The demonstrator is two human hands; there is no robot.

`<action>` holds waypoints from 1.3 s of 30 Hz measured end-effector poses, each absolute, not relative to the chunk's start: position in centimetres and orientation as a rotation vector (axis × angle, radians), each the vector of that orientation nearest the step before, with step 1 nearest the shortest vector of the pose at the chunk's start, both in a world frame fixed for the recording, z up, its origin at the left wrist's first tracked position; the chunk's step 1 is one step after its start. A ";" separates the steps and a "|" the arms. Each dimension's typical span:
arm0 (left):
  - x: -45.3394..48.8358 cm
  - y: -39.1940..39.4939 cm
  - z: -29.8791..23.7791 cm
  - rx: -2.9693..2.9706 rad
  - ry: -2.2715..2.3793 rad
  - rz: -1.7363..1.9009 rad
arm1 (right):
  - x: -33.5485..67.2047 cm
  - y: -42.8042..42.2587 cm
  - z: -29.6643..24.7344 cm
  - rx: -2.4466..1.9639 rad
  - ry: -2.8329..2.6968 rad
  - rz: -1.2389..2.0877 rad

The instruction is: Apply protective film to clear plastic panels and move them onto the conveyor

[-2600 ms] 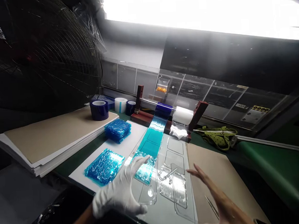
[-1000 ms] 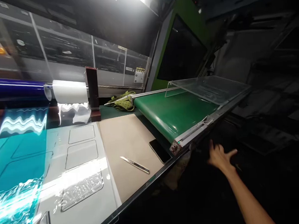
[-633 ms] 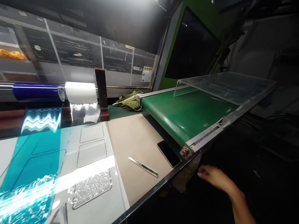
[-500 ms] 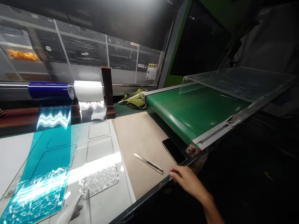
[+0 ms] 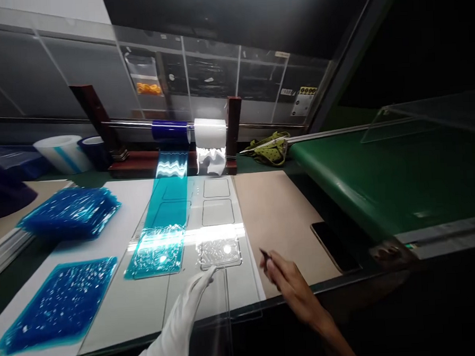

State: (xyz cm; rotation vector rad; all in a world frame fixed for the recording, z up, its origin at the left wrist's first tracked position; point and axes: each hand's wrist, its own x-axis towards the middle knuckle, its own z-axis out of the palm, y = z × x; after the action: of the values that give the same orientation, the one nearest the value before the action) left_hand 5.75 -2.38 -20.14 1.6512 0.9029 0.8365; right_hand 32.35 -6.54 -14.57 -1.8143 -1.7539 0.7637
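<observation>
The knife (image 5: 262, 253) is sitting in the right hand (image 5: 287, 282), which is pinching it over the near edge of the brown board (image 5: 275, 213). Only its thin dark tip is showing. The wrist is reaching in from the lower right. The gloved left hand (image 5: 181, 324) is lying with straight fingers along a clear sheet (image 5: 222, 301); whether it is gripping, I cannot tell.

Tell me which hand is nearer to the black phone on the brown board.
Right. The right hand, gripping a thin dark tool, sits just left of the phone on the brown board. The gloved left hand is farther left, over the clear sheet.
</observation>
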 end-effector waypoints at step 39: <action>5.7 -5.8 -12.7 2.287 1.110 0.383 | 26.2 -13.4 -17.2 -1.498 -1.770 0.671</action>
State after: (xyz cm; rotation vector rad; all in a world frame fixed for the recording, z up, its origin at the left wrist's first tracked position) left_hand 5.67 -5.83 -12.66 2.2867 1.1101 0.3828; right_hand 26.15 -13.36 -17.24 -1.4982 -1.7704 0.6707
